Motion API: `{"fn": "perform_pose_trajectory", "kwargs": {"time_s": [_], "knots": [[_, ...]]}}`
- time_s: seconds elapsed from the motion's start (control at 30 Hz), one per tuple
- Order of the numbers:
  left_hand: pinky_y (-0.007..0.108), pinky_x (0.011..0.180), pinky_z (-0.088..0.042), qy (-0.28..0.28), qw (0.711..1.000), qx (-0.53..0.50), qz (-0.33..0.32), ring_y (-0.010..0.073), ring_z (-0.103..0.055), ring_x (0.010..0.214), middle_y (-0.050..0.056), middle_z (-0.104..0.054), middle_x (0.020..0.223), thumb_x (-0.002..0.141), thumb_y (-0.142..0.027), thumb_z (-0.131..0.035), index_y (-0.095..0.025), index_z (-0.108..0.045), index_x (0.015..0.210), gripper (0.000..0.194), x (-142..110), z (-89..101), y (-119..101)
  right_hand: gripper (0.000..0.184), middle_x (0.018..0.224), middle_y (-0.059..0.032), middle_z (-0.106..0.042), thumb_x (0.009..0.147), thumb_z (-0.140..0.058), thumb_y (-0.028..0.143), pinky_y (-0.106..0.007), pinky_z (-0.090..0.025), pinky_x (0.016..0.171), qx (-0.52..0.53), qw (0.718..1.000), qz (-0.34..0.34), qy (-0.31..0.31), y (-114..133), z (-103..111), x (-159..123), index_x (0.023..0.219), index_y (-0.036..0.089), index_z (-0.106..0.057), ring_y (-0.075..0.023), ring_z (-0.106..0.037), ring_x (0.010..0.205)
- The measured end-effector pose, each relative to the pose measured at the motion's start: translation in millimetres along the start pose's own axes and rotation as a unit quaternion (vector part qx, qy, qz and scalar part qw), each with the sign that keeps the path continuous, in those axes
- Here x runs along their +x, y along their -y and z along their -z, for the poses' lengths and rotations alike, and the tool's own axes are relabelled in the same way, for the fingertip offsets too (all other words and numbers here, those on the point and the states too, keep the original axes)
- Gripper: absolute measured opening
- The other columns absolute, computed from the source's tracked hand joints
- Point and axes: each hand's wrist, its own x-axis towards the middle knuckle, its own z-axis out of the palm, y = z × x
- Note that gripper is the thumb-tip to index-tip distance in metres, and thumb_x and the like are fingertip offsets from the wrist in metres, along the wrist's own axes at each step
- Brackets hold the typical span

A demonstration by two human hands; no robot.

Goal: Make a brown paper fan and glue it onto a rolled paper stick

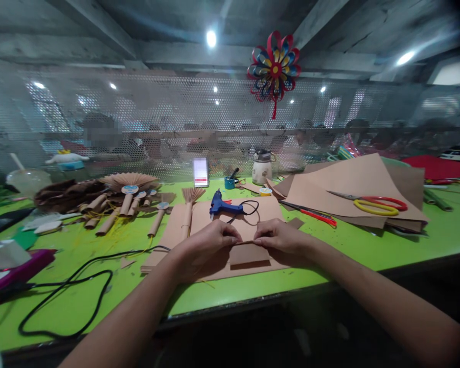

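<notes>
Between my two hands is a small piece of brown kraft paper, its far edge pinched at both corners. My left hand grips the left corner with thumb and fingers. At the right corner, my right hand pinches the same edge. Under the piece lies a stack of larger brown paper sheets. A blue glue gun rests on the stack just beyond my hands. Left of it lies a rolled paper tube with a pleated fan top.
Finished paper fans and tubes lie at the left, near a black cable. Scissors rest on large paper sheets at right. A red-handled cutter, phone and thermos stand or lie farther back.
</notes>
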Motion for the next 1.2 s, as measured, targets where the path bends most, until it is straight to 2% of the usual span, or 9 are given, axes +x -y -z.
{"fn": "perform_pose_trajectory", "kwargs": {"time_s": [0.33,0.57,0.67,0.77,0.93,1.0,1.07,1.13,1.2], "knots": [[0.025,0.062,-0.033,-0.017,0.998,-0.044,0.030,0.0134,-0.045,0.066,0.003,-0.062,0.075,0.076,-0.041,-0.058,-0.012,-0.071,0.088,0.034,0,-0.1,-4,0.020,0.078,-0.0045,-0.067,0.086,-0.056,0.026,-0.024,-0.042,0.065,-0.003,1.000,0.003,-0.011,-1,0,1,0.082,0.014,-0.071,-0.0148,-0.057,0.071],[0.025,0.063,-0.033,-0.014,0.997,-0.075,0.010,0.0131,-0.046,0.068,0.002,-0.060,0.073,0.075,-0.039,-0.062,-0.012,-0.070,0.083,0.029,-4,-6.5,-4,0.018,0.080,-0.0049,-0.067,0.085,-0.058,0.027,-0.025,-0.042,0.067,0.009,1.000,0.001,-0.014,-1,0,1,0.082,0.014,-0.070,-0.0159,-0.058,0.074],[0.024,0.064,-0.034,-0.009,0.994,-0.111,0.010,0.0129,-0.048,0.070,0.001,-0.060,0.074,0.071,-0.031,-0.067,-0.013,-0.069,0.087,0.025,-7,-10.0,-4,0.017,0.075,-0.0043,-0.065,0.084,-0.061,0.029,-0.025,-0.042,0.067,0.074,0.997,-0.012,-0.017,-1,-6,-2,0.081,0.014,-0.069,-0.0157,-0.057,0.072],[0.024,0.064,-0.035,-0.028,0.993,-0.116,0.001,0.0130,-0.049,0.069,0.000,-0.058,0.071,0.073,-0.028,-0.064,-0.014,-0.069,0.087,0.020,-9,-9.4,-7,0.023,0.070,-0.0031,-0.060,0.085,-0.060,0.035,-0.024,-0.040,0.058,0.203,0.977,-0.058,-0.025,2,-11,-6,0.082,0.013,-0.067,-0.0139,-0.054,0.065],[0.025,0.060,-0.036,-0.040,0.996,-0.085,-0.002,0.0115,-0.047,0.062,0.000,-0.057,0.065,0.069,-0.029,-0.070,-0.013,-0.068,0.080,0.020,-7,2.1,-15,0.029,0.081,-0.0058,-0.063,0.085,-0.061,0.040,-0.025,-0.044,0.064,0.324,0.937,-0.070,-0.108,5,-3,-5,0.082,0.013,-0.068,-0.0142,-0.056,0.073],[0.025,0.065,-0.038,-0.038,0.991,-0.128,-0.023,0.0116,-0.049,0.065,0.000,-0.059,0.068,0.069,-0.028,-0.071,-0.013,-0.068,0.082,0.019,-6,5.2,-16,0.025,0.091,-0.0069,-0.065,0.079,-0.069,0.035,-0.028,-0.048,0.071,0.374,0.921,-0.057,-0.096,4,0,-3,0.094,0.015,-0.069,-0.0160,-0.059,0.080],[0.026,0.069,-0.039,-0.021,0.984,-0.171,-0.043,0.0115,-0.051,0.069,0.001,-0.062,0.074,0.069,-0.026,-0.073,-0.013,-0.069,0.081,0.018,-6,5.3,-16,0.037,0.103,-0.0073,-0.066,0.074,-0.074,0.029,-0.032,-0.050,0.077,0.411,0.910,-0.034,-0.051,4,0,-3,0.108,0.019,-0.067,-0.0180,-0.062,0.088],[0.026,0.071,-0.039,0.003,0.978,-0.205,-0.049,0.0107,-0.051,0.070,0.001,-0.062,0.076,0.068,-0.024,-0.074,-0.014,-0.070,0.080,0.016,-5,2.7,-16,0.039,0.106,-0.0071,-0.066,0.073,-0.075,0.026,-0.032,-0.050,0.080,0.403,0.915,0.000,-0.014,5,-2,-3,0.111,0.020,-0.067,-0.0186,-0.062,0.092],[0.026,0.071,-0.039,0.026,0.972,-0.227,-0.048,0.0099,-0.051,0.069,0.000,-0.062,0.075,0.067,-0.023,-0.075,-0.015,-0.071,0.079,0.015,-5,-1.6,-16,0.030,0.101,-0.0067,-0.068,0.074,-0.074,0.025,-0.031,-0.049,0.080,0.363,0.931,0.035,-0.002,8,-1,-4,0.103,0.018,-0.071,-0.0182,-0.062,0.091]]}}
